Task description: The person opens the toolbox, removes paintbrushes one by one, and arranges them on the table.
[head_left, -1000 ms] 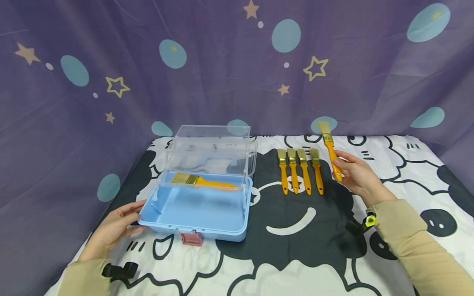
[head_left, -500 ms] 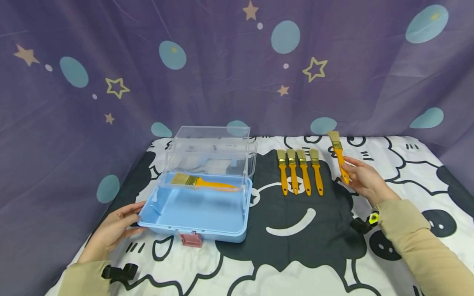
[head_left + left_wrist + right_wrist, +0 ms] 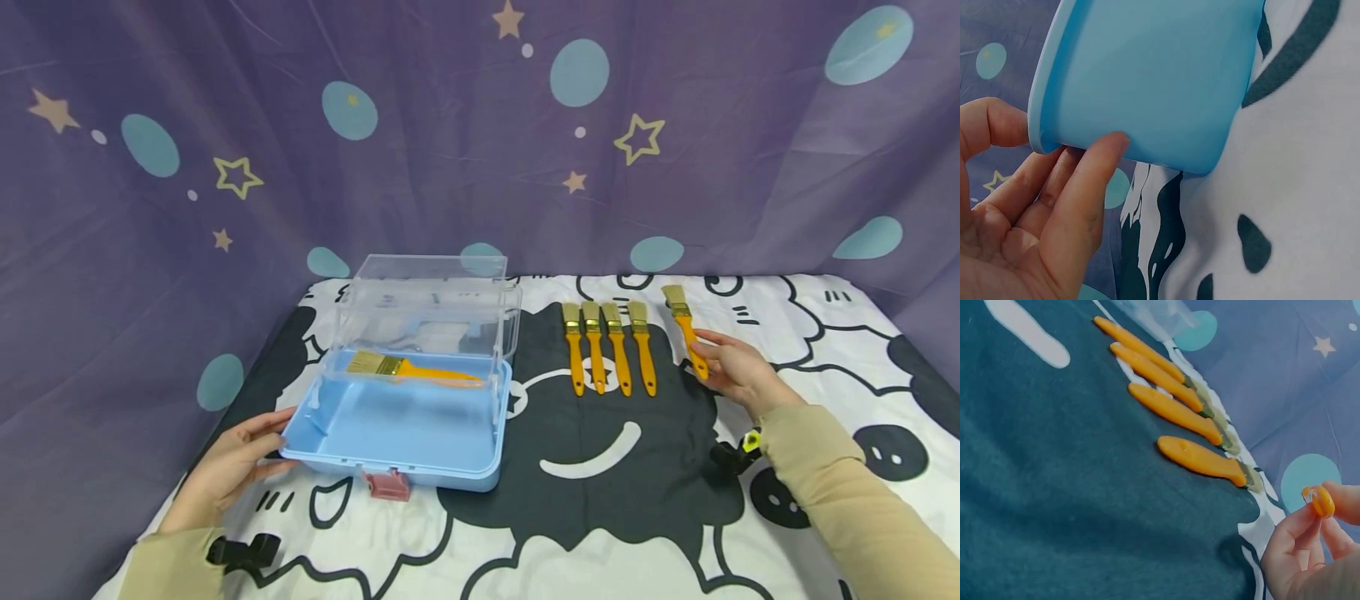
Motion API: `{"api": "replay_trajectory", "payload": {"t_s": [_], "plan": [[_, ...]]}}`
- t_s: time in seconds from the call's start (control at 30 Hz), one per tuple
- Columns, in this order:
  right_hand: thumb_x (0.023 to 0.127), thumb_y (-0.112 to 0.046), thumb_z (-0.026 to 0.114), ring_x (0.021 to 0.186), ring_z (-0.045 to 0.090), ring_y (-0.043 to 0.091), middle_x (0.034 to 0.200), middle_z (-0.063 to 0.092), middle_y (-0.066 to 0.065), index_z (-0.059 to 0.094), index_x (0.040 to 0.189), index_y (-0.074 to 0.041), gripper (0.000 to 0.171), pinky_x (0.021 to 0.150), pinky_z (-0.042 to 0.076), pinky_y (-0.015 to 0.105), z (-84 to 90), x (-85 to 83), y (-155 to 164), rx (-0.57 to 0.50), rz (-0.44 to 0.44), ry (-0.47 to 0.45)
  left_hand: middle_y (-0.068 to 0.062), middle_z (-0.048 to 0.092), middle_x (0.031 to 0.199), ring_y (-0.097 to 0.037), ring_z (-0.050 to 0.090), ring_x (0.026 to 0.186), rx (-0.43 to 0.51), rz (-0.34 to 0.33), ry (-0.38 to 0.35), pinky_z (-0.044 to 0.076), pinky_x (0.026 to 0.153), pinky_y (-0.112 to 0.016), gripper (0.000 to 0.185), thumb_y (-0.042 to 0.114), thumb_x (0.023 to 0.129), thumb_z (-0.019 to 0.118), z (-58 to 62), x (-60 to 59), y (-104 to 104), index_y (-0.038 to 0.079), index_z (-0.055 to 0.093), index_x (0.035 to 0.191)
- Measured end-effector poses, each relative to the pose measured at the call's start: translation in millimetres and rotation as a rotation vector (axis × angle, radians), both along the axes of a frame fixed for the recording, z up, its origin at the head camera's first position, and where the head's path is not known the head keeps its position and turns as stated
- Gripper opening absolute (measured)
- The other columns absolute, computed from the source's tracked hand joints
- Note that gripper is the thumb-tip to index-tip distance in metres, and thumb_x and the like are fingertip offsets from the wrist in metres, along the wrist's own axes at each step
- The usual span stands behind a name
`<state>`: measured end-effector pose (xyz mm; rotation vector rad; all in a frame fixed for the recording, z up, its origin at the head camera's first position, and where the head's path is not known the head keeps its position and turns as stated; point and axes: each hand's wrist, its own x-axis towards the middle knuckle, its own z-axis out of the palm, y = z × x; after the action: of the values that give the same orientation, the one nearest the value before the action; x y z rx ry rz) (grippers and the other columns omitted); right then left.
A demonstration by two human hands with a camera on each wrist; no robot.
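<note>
The right hand pinches the handle end of a paintbrush between thumb and fingertips, near the desk's far right edge; its long axis runs away from the person, bristles far; four more brushes lie parallel just to its left; the left hand, fingers relaxed, rests against the blue box at the left edge.

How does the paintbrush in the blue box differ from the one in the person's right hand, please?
The brush in the box lies crosswise in the blue box, untouched; the held brush points away, its handle pinched by the right hand. The boxed one looks broader. Both have orange handles and pale bristles.
</note>
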<state>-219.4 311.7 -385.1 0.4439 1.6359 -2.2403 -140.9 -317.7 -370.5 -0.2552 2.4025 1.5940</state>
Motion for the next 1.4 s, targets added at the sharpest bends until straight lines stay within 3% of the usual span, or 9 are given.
{"api": "replay_trajectory", "payload": {"t_s": [0.1, 0.3, 0.53, 0.8, 1.03, 1.17, 1.27, 1.4], "plan": [[0.097, -0.012, 0.047, 0.050, 0.043, 0.003, 0.094, 0.051, -0.011, 0.006, 0.154, -0.014, 0.070, 0.069, 0.048, 0.020, -1.2, -0.9, -2, 0.033, -0.013, -0.024, -0.023, 0.042, 0.139, 0.001, 0.060, 0.089, 0.006, 0.002, 0.005, 0.057, 0.077, -0.032, 0.060, 0.004, 0.092, 0.046, 0.0, 0.1, 0, -0.010, 0.021, 0.146], [0.096, -0.017, 0.050, 0.079, 0.052, 0.001, 0.102, 0.045, -0.010, 0.012, 0.153, -0.014, 0.069, 0.070, 0.048, 0.020, -5.0, -2.9, -6, 0.139, 0.005, -0.045, -0.012, 0.050, 0.132, 0.001, 0.060, 0.088, 0.013, 0.007, 0.012, 0.057, 0.076, -0.031, 0.061, 0.004, 0.091, 0.048, -0.1, 0.3, -1, -0.011, 0.022, 0.145], [0.096, -0.019, 0.051, 0.086, 0.049, 0.001, 0.112, 0.042, -0.007, 0.012, 0.153, -0.010, 0.070, 0.072, 0.049, 0.021, -5.7, -5.1, -11, 0.283, 0.036, -0.055, -0.008, 0.051, 0.131, 0.001, 0.061, 0.089, 0.027, 0.006, 0.006, 0.057, 0.076, -0.032, 0.062, 0.005, 0.092, 0.049, -0.6, 0.1, -2, -0.010, 0.022, 0.145], [0.095, -0.020, 0.052, 0.078, 0.050, 0.000, 0.083, 0.052, -0.019, 0.018, 0.151, -0.006, 0.068, 0.068, 0.049, 0.020, -3.2, -5.6, -17, 0.442, 0.056, -0.040, -0.006, 0.052, 0.130, 0.001, 0.061, 0.089, 0.031, 0.009, 0.001, 0.057, 0.076, -0.032, 0.062, 0.005, 0.091, 0.050, -1.0, 0.1, -3, -0.010, 0.022, 0.145], [0.094, -0.021, 0.055, 0.098, 0.048, 0.013, 0.120, 0.048, 0.005, 0.026, 0.149, -0.006, 0.065, 0.075, 0.048, 0.021, -1.2, -9.1, -23, 0.594, 0.058, -0.088, -0.016, 0.045, 0.138, 0.001, 0.060, 0.089, 0.022, 0.005, -0.013, 0.057, 0.076, -0.031, 0.062, 0.006, 0.092, 0.049, -0.6, 0.6, -2, -0.009, 0.022, 0.146], [0.093, -0.018, 0.055, 0.108, 0.048, 0.019, 0.137, 0.041, 0.016, 0.029, 0.148, -0.004, 0.063, 0.081, 0.048, 0.024, -1.6, -10.3, -24, 0.638, 0.059, -0.087, -0.008, 0.050, 0.133, 0.002, 0.060, 0.089, 0.030, 0.010, -0.021, 0.057, 0.077, -0.031, 0.063, 0.007, 0.092, 0.049, 0.6, 0.7, -1, -0.008, 0.022, 0.147], [0.093, -0.017, 0.055, 0.104, 0.051, 0.017, 0.137, 0.041, 0.018, 0.030, 0.147, -0.001, 0.061, 0.079, 0.050, 0.023, -1.9, -10.4, -24, 0.655, 0.065, -0.079, -0.008, 0.049, 0.133, 0.002, 0.060, 0.089, 0.032, 0.012, -0.025, 0.057, 0.077, -0.031, 0.063, 0.006, 0.092, 0.049, 1.1, 0.8, -1, -0.008, 0.022, 0.147], [0.093, -0.016, 0.057, 0.084, 0.054, 0.006, 0.123, 0.048, 0.014, 0.033, 0.144, 0.003, 0.060, 0.071, 0.053, 0.020, -2.8, -10.3, -22, 0.655, 0.076, -0.053, -0.017, 0.043, 0.140, 0.002, 0.060, 0.089, 0.032, 0.007, -0.021, 0.057, 0.077, -0.030, 0.062, 0.005, 0.092, 0.048, 1.0, 0.9, -1, -0.008, 0.021, 0.147]]}}
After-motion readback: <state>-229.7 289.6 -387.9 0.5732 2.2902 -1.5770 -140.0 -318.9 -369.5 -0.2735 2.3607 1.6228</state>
